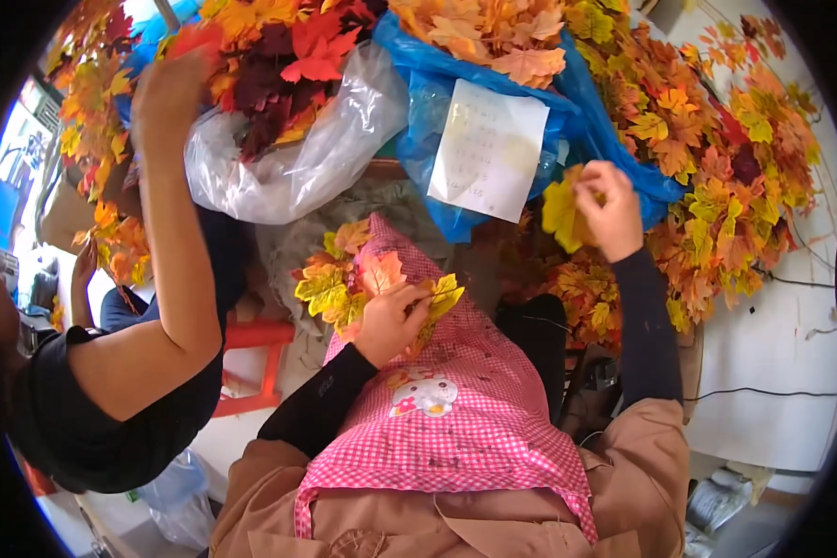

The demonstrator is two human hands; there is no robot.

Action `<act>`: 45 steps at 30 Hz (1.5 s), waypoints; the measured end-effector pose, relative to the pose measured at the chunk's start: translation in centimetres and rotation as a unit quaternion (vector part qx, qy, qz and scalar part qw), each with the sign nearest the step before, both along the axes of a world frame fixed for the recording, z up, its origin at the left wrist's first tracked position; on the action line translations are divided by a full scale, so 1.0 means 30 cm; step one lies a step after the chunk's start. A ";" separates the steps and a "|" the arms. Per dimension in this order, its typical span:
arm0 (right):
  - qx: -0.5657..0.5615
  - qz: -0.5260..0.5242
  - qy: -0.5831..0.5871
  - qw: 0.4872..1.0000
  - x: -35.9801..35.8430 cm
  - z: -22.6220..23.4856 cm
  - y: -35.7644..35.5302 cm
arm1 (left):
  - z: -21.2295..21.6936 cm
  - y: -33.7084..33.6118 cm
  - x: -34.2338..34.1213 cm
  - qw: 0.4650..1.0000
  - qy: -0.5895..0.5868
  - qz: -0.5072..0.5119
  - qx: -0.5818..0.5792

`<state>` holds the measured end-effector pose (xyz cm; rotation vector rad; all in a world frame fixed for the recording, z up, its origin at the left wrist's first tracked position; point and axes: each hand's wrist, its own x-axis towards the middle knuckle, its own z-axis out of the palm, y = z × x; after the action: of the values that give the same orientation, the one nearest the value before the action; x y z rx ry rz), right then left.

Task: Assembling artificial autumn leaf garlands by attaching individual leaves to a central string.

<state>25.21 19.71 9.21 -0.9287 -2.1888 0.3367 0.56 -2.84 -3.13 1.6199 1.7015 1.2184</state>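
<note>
My left hand (388, 327) is closed round a small spray of artificial maple leaves (322, 286), yellow, green and orange, above my lap. A thin dark stem sticks out past its fingers toward the right. Raised at the right, my right hand (612, 210) pinches a yellow artificial maple leaf (564, 216) beside the blue plastic bag (418, 139). Orange loose leaves (493, 37) fill that bag. A white sheet of paper (489, 149) with handwriting lies against its front.
A co-worker's arm (172, 232) reaches into red and dark leaves (298, 65) at the left, blurred at the hand. A clear plastic bag (293, 177) lies below them. Finished-looking leaf branches (707, 177) are heaped at the right. A red stool (251, 363) stands beside my lap.
</note>
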 end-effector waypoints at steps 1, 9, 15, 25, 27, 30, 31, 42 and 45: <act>-0.039 0.020 0.000 0.999 -0.029 -0.012 -0.055 | 0.000 0.005 0.004 1.000 0.012 -0.001 0.009; 0.054 0.158 -0.067 0.984 -0.246 -0.036 -0.313 | 0.069 0.046 0.033 0.998 -0.015 0.052 0.017; -0.141 0.166 -0.022 0.976 -0.286 -0.121 -0.352 | 0.091 0.065 0.043 0.983 -0.162 0.060 0.067; -0.026 0.141 -0.005 0.990 -0.289 -0.166 -0.396 | 0.093 0.039 0.055 0.956 -0.278 0.061 0.072; -0.038 0.141 0.008 0.989 -0.289 -0.180 -0.400 | 0.100 0.042 0.057 0.959 -0.262 0.072 0.083; -0.062 0.143 0.027 0.987 -0.284 -0.199 -0.402 | 0.092 0.047 0.062 0.964 -0.232 0.087 0.096; -0.074 0.144 0.033 0.986 -0.282 -0.201 -0.402 | 0.089 0.047 0.062 0.966 -0.219 0.090 0.099; -0.085 0.140 0.035 0.986 -0.276 -0.206 -0.404 | 0.099 0.053 0.056 0.982 -0.136 0.079 0.107; -0.029 0.140 0.010 0.990 -0.278 -0.195 -0.404 | 0.103 0.051 0.054 0.984 -0.108 0.079 0.118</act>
<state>16.87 7.59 3.35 -0.6452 -2.3040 0.5430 2.17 -1.30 -0.03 1.4387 1.6227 1.6628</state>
